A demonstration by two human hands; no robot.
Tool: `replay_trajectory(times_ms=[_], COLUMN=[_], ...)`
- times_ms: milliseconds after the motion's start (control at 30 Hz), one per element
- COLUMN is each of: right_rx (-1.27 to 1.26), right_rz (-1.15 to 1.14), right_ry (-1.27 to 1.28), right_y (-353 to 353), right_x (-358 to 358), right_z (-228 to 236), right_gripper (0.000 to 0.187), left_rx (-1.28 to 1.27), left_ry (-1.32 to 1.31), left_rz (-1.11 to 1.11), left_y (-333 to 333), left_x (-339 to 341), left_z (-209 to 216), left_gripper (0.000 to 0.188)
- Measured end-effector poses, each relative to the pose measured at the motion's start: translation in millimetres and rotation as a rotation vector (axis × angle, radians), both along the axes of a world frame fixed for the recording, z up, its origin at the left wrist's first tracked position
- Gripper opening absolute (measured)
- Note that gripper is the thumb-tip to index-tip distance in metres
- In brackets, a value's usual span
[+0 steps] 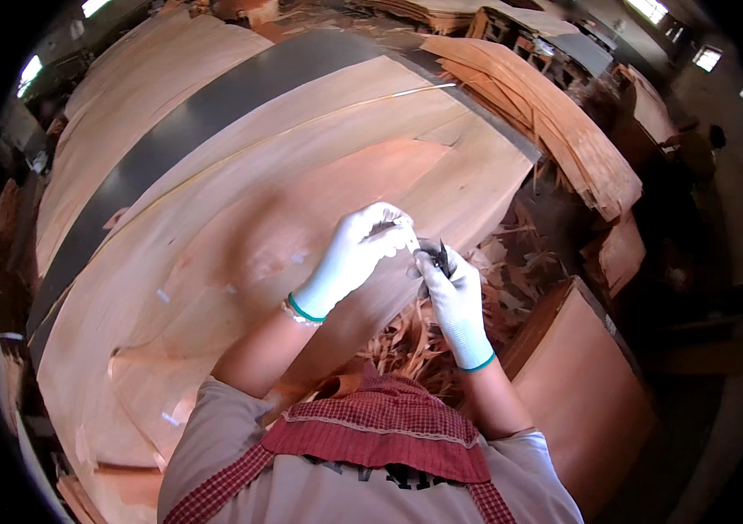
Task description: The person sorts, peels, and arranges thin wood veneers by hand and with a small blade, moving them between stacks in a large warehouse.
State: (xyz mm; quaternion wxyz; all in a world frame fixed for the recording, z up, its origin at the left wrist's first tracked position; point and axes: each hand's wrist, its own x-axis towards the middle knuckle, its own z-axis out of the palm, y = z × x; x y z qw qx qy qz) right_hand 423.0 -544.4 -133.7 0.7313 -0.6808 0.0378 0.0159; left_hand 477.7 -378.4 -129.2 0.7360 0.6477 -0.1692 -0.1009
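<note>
Both my hands wear white gloves with green cuffs and are raised above a large sheet of wood veneer (371, 175). My left hand (349, 258) is closed, its fingertips pinching a thin whitish strip (412, 244) that looks like tape and runs toward my right hand (459, 306). That hand is wrapped round a small black tool (438, 257) with a pointed end; its exact kind is hard to make out. Short pale pieces like tape (163, 297) lie on the veneer to the left. A reddish veneer patch (371, 170) shows in the sheet's middle.
A long thin rod or strip (301, 125) crosses the sheet, with a dark band (188, 122) beyond it. Stacked veneer (537, 113) lies at the far right. Veneer scraps (415, 341) pile below my hands, beside a board stack (577, 384) on the right.
</note>
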Motion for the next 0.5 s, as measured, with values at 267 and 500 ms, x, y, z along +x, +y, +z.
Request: replay_trajectory(times_ms=[267, 500], right_rx=[-0.213, -0.376], right_rz=[-0.110, -0.073], right_ry=[0.227, 0.283], right_y=[-54, -105], right_x=[79, 155], right_z=[-86, -190], right_gripper=[0.026, 0.027], left_rx=[0.227, 0.477], left_ry=[0.033, -0.161], left_rz=[0.099, 0.223], left_y=[-50, -94], left_x=[126, 230], left_z=[-105, -216], left_gripper=[0.014, 0.015])
